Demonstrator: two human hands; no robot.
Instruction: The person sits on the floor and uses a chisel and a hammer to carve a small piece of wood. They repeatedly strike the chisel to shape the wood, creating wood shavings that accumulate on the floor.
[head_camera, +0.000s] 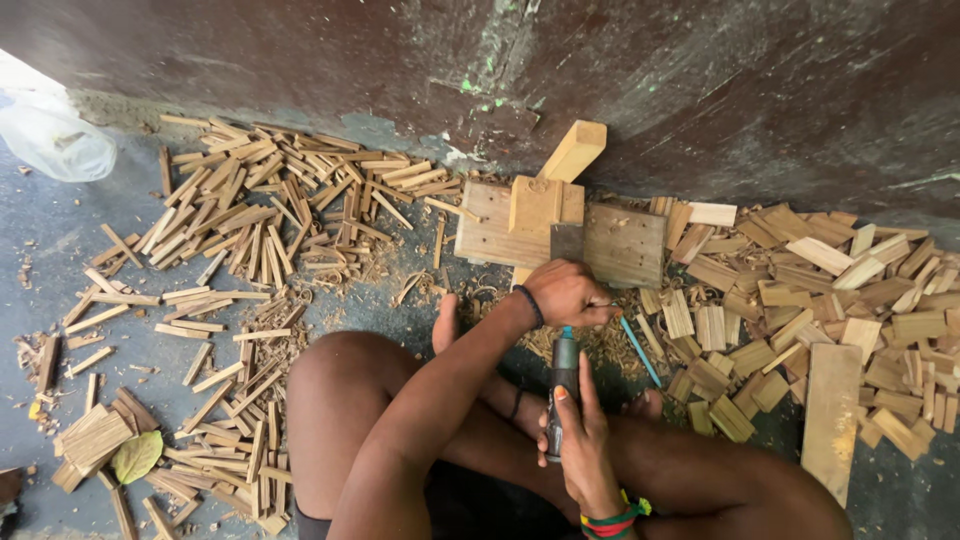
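**Both hands closed, one on a tool, one at the wooden block**

Wrapped around a grey tool, the right hand sits nearest, over the crossed legs. Its fingers are closed on the handle, and the tool's teal tip points away towards the other hand. Just beyond, the left hand is curled into a fist with its knuckles up, at the near edge of a wooden block. Whatever it grips is hidden under the fingers. A thin blue stick lies on the shavings just to the right of that fist.

By the look of it, small wood pieces are being worked against the block, with the tool drawn back from it for the moment. Bringing the tip in would call for a steady left hand, with its fingers kept out of the tool's line.

Farther out, a flat board lies beside the block, and a pale square post leans up behind them. Thin slats lie strewn to the left and short, broad offcuts are heaped to the right, with a longer plank among them. At the back stands a dark stained wall, with a clear plastic bag in the far left corner.
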